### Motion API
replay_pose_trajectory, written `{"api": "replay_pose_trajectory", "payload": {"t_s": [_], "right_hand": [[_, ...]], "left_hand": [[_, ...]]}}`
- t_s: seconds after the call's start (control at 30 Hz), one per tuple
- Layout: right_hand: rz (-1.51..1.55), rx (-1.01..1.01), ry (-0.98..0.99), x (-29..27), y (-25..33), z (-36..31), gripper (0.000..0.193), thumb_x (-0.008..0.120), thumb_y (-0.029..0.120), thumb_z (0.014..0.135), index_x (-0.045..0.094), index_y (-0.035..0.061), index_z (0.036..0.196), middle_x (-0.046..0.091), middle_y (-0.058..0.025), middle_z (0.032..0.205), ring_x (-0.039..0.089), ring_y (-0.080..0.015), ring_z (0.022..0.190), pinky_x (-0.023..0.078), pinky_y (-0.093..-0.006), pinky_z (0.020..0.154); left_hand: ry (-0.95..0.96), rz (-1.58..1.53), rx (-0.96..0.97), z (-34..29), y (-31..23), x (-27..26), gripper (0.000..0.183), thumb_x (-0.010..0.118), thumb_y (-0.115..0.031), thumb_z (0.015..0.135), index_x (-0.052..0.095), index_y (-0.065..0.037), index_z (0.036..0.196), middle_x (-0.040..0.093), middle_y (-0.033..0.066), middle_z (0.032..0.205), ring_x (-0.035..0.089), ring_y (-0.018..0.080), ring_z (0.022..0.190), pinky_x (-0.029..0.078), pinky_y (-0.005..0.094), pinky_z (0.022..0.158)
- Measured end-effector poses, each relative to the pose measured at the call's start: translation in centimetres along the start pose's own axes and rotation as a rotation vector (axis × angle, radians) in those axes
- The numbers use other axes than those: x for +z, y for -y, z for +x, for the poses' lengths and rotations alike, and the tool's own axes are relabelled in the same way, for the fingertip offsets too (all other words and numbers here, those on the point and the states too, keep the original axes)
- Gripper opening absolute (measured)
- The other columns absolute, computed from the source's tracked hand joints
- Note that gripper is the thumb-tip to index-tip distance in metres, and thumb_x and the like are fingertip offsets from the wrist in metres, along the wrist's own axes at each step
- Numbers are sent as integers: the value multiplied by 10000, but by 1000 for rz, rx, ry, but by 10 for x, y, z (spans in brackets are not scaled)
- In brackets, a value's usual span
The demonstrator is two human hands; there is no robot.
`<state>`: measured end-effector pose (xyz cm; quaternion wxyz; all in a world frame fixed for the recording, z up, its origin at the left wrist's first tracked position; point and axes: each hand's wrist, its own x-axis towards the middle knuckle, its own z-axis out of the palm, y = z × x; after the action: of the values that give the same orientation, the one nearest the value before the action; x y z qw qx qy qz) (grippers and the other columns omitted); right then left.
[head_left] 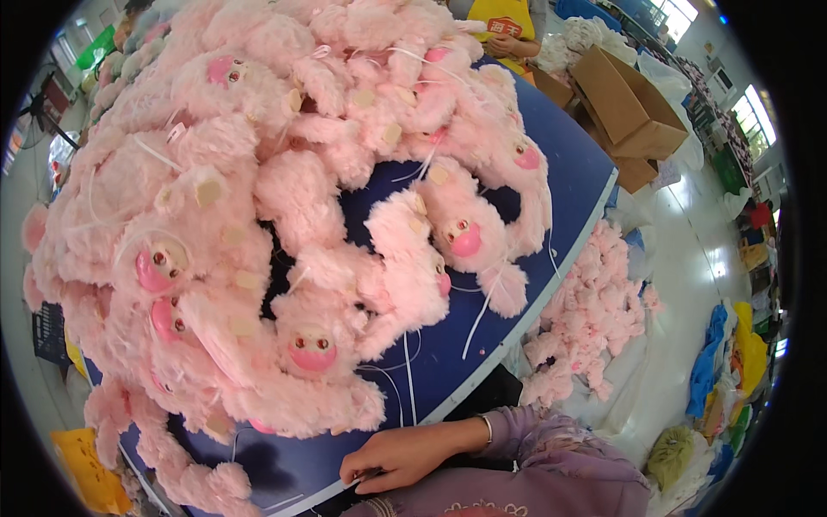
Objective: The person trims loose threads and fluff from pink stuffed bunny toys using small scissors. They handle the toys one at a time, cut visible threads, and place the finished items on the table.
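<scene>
A big heap of pink plush dolls [319, 284] with fluffy fur and smooth faces covers most of the blue table [560, 164]. Thin white ties [409, 379] trail from several of them. At the table's near edge is my right hand [401, 457], bent in from the right, a bracelet on its wrist. Its fingers are closed around something small and dark, mostly hidden, which I cannot make out. The nearest doll [314, 353] lies face up just beyond this hand, apart from it. My left hand is out of sight; only what looks like a cuff [383, 508] shows at the lower edge.
On the floor to the right lies another pile of pink plush dolls [594, 319]. Cardboard boxes [633, 112] stand beyond the table's right corner, near a person in a yellow apron [504, 21]. Bags and cloths [711, 370] line the far right. An orange-yellow bag [90, 470] is at lower left.
</scene>
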<state>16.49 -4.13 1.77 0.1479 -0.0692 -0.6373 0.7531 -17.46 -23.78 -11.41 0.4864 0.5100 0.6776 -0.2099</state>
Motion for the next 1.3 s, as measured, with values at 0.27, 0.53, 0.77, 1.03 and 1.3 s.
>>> {"api": "replay_pose_trajectory", "payload": {"t_s": [0.27, 0.53, 0.77, 1.03, 1.3], "right_hand": [[-164, -16, -412, 40, -3, -32, 184, 527, 189, 971, 589, 18, 1004, 606, -75, 742, 590, -189, 678, 463, -310, 640], [199, -52, -621, 127, 4, -110, 260, 430, 232, 1038, 580, 24, 1079, 582, -16, 803, 440, -41, 648, 355, -189, 584], [109, -196, -720, 172, 12, -147, 258, 408, 228, 1050, 560, 21, 1066, 569, -39, 805, 409, -52, 606, 358, -191, 569], [52, -125, -746, 191, 18, -155, 247, 449, 231, 1037, 590, 28, 1033, 574, -25, 757, 397, -40, 570, 377, -196, 554], [2, -1, -618, 192, 22, -138, 240, 456, 213, 1029, 583, 10, 1036, 582, -41, 775, 410, -40, 574, 358, -186, 533]], "left_hand": [[-105, 26, 15, -64, 32, 60, 279, 591, -166, 864, 634, -27, 1103, 690, 123, 950, 648, 257, 784, 522, 329, 695], [-930, -514, 474, -154, -40, 11, 110, 603, -34, 884, 669, -4, 967, 642, 71, 740, 582, 105, 626, 461, 227, 576], [-1584, 329, 440, -161, -29, -85, 683, 732, -213, 733, 474, -37, 1340, 433, 208, 1411, 373, 420, 1291, 302, 517, 1087], [-1240, 389, 264, -146, -40, -84, 815, 780, -316, 627, 474, -139, 1361, 452, 164, 1385, 370, 367, 1326, 339, 549, 1032], [-1293, 438, 237, -159, -48, -92, 529, 749, -167, 697, 592, -90, 1196, 633, 85, 1054, 587, 279, 1064, 432, 460, 909]]}}
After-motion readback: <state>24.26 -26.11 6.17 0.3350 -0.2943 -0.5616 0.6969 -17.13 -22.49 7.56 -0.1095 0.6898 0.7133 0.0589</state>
